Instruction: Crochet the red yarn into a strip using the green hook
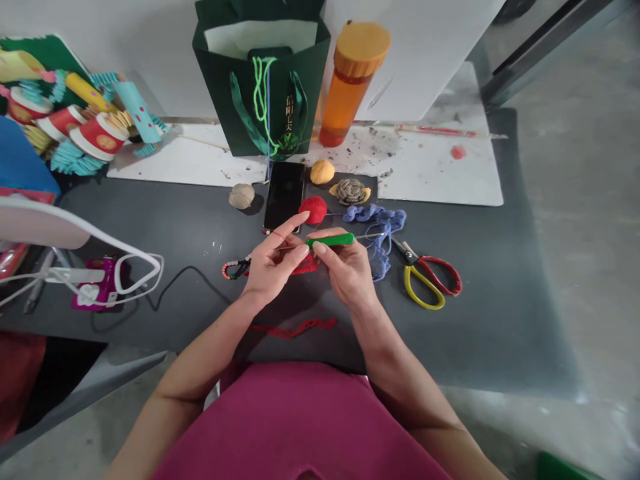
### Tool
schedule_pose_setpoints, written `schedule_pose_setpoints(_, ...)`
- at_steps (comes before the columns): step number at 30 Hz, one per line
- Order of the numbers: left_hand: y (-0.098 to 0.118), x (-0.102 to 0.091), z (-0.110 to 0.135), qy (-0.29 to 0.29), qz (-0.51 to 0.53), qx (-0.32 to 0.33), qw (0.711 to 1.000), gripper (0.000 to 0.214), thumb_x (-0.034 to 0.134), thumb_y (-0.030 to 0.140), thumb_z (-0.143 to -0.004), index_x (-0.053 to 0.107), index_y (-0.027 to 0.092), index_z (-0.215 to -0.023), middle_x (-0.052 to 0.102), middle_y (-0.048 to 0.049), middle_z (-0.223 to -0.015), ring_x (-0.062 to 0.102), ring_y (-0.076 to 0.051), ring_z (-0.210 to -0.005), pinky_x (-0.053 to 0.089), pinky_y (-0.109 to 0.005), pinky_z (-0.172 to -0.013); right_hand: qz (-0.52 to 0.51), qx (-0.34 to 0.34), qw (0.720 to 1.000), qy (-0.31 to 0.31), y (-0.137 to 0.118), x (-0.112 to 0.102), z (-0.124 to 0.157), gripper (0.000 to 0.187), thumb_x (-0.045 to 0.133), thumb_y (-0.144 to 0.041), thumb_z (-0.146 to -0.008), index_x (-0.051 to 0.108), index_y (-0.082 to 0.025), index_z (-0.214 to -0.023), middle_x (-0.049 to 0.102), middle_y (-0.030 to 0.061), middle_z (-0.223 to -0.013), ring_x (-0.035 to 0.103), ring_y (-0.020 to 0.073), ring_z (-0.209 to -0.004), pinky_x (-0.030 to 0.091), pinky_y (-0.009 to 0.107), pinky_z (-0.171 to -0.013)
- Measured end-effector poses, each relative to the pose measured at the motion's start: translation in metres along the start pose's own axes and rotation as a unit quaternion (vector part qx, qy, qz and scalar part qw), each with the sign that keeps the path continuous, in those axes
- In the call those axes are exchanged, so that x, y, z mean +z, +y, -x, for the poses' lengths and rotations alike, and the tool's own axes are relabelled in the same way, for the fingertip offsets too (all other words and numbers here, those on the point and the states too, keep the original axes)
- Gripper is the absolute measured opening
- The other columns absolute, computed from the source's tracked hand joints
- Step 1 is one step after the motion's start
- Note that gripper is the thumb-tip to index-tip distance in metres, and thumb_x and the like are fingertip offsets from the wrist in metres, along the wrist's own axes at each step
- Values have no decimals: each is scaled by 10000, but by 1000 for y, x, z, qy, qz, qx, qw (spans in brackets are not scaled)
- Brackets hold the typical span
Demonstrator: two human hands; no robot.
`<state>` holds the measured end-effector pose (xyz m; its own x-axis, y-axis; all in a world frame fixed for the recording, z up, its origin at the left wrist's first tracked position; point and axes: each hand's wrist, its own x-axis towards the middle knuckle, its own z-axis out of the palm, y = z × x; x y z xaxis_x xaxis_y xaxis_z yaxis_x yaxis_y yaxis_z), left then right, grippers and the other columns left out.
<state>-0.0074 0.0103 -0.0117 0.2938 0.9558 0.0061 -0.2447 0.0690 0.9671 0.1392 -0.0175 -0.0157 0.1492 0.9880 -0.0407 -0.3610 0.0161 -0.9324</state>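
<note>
Head view: green-handled hook (pixel 336 240) is gripped in the right hand (pixel 350 270) between thumb and fingers, thin metal end pointed right. Red crocheted piece (pixel 306 265) is pinched at left hand (pixel 267 270), index finger raised, thumb set close to the hook handle. Red yarn ball (pixel 315 210) is seen just beyond the hands, beside the phone (pixel 285 190). Blue crocheted piece (pixel 381 265) and scissors (pixel 410 256) are placed to the right, red strip (pixel 307 325) nearer the body, on the grey table (pixel 495 293)
</note>
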Motion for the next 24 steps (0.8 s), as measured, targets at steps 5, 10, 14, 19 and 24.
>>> schedule_pose_setpoints(5, 0, 2, 0, -2, 58, 14, 998, 546, 688, 584, -976, 694, 318, -1454, 740, 4, -787, 368, -69, -447, 281, -226, -351, 6, -39, 998, 42, 1, 3, 0, 246, 918, -495, -767, 825, -291, -868, 790, 5, -870, 652, 150, -717, 508, 299, -611)
schedule_pose_setpoints(10, -1, 4, 0, 9, 25, 0, 1000, 685, 852, 450, -870, 639, 338, -1512, 739, 14, -817, 461, -83, -523, 419, -214, -449, -30, -17, 998, 61, 0, 4, -1, 318, 904, -530, -761, 772, -272, -892, 825, 4, -834, 652, 138, -635, 482, 295, -605)
schedule_pose_setpoints(14, 3, 5, 2, 15, 3, -12, 1000, 768, 882, 434, -835, 616, 282, -1540, 694, 14, -761, 514, -117, -595, 494, -239, -521, -45, -10, 998, 53, 1, 5, -2, 346, 874, -564, -795, 726, -276, -916, 811, -14, -790, 644, 132, -598, 486, 290, -601)
schedule_pose_setpoints(19, 5, 5, 3, -7, 15, -41, 999, 850, 888, 331, -818, 547, 312, -1596, 673, 41, -737, 536, -102, -597, 503, -215, -514, -26, -15, 998, 50, 3, 8, 1, 364, 881, -586, -783, 707, -292, -907, 765, -36, -777, 673, 149, -647, 558, 315, -664)
schedule_pose_setpoints(24, 2, 3, 3, -32, 44, -35, 998, 914, 922, 282, -777, 528, 377, -1596, 800, 4, -995, 713, -143, -866, 623, -273, -801, -24, -10, 997, 69, 3, 7, 3, 352, 866, -590, -790, 705, -303, -914, 726, -33, -790, 631, 144, -647, 548, 315, -651)
